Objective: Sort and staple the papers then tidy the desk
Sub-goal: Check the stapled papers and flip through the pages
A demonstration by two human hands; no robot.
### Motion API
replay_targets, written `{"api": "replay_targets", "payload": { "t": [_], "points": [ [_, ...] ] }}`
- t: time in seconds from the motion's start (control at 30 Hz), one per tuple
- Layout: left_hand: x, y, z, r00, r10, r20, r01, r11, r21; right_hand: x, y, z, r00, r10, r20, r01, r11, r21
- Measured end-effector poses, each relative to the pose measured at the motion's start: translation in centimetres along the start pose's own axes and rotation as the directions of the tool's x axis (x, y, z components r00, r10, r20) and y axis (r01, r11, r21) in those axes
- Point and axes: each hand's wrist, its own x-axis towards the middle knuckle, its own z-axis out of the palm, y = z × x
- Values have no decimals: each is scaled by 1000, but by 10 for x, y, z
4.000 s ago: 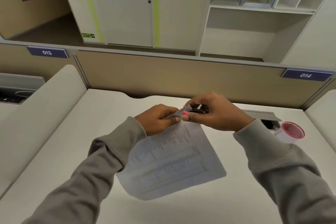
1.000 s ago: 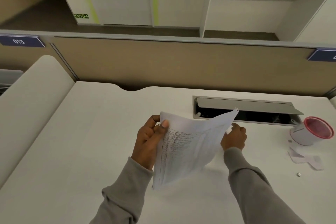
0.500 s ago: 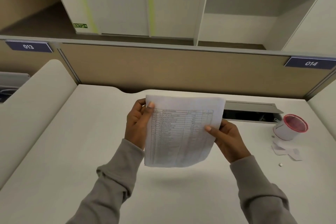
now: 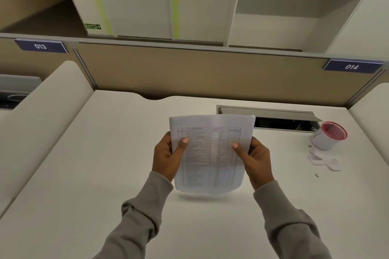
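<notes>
A stack of white papers (image 4: pixel 210 153) printed with a table is held upright above the white desk (image 4: pixel 84 174), its lower edge just off the surface. My left hand (image 4: pixel 166 156) grips the stack's left edge, thumb on the front. My right hand (image 4: pixel 255 159) grips the right edge the same way. No stapler is in view.
An open cable tray with a raised grey flap (image 4: pixel 269 114) is set into the desk behind the papers. At the right stand a white cup with a red rim (image 4: pixel 327 135) and some torn paper scraps (image 4: pixel 324 160). A tan partition (image 4: pixel 189 73) closes the back.
Four seconds ago both hands worked at the corner of the papers lying on the desk. Since then the stack was lifted, my right hand took its right edge, and it now stands upright.
</notes>
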Motion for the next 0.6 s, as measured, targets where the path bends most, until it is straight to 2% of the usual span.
{"api": "replay_targets", "payload": {
  "t": [0.13, 0.43, 0.53, 0.6],
  "points": [
    [-14, -16, 2, 995, -96, -16, 96, 995, -6, -12, 14, 7, 998, 47, -51, -50, 997, -53],
    [-28, -19, 1, 992, -119, -32, 119, 993, -14, -25, 15, 11, 996, 4, -87, -12, 996, -90],
    [-28, -6, 2, 997, -78, -18, 78, 997, -5, -24, 5, 8, 989, -51, -138, 30, 987, -155],
    [-27, 7, 2, 999, -33, -8, 33, 999, -3, -25, -9, 7, 971, -137, -195, 80, 959, -272]
  ]
}}
